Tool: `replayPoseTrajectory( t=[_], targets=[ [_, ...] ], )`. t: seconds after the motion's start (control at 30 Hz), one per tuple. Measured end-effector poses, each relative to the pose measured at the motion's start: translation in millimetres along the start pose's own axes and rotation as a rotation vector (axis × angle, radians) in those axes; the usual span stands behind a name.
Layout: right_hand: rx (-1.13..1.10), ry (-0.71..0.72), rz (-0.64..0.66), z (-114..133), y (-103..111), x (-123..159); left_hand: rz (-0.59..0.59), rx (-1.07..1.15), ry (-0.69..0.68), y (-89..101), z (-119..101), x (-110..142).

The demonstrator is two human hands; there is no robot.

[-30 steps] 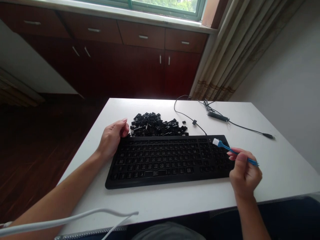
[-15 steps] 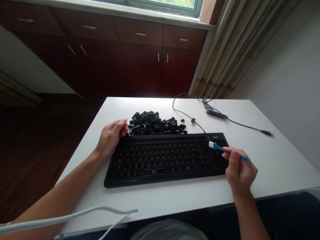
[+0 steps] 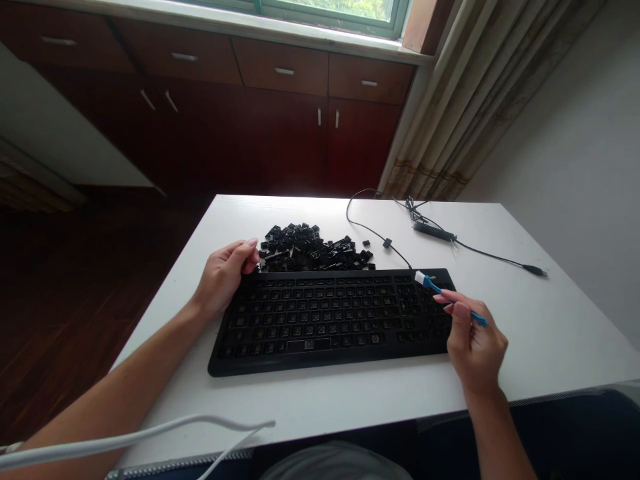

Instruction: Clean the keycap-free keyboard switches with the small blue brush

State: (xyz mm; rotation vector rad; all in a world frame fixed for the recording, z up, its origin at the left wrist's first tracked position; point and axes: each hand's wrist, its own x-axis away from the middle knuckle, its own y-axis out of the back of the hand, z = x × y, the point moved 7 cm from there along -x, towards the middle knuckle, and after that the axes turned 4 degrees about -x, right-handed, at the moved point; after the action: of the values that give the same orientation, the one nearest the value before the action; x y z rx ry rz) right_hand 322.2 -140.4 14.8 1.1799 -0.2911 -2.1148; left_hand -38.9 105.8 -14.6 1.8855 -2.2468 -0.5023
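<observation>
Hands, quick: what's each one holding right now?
Left hand: open, resting on the keyboard corner.
Right hand: closed on the blue brush.

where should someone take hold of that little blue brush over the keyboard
Grip the blue brush by its thin handle behind the white bristles, coming from the right, as the right hand does. The bristle end points left over the keyboard, so the free handle trails rightward.

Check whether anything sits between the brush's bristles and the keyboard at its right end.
Nothing visible does. The right hand holds the blue brush with its white bristles over the keyboard top right corner; the loose keycaps lie behind it.
</observation>
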Motion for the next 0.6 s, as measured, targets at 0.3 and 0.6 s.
replayPoseTrajectory(
  t=[0.3,0.6],
  targets=[
    [0.072,0.045,0.039,-2,-4,2,0.002,0.003,-0.005,0.2,-1,1],
    [0.089,0.078,0.037,2,-3,-1,0.021,0.032,0.003,-0.6,0,1]
  ],
)
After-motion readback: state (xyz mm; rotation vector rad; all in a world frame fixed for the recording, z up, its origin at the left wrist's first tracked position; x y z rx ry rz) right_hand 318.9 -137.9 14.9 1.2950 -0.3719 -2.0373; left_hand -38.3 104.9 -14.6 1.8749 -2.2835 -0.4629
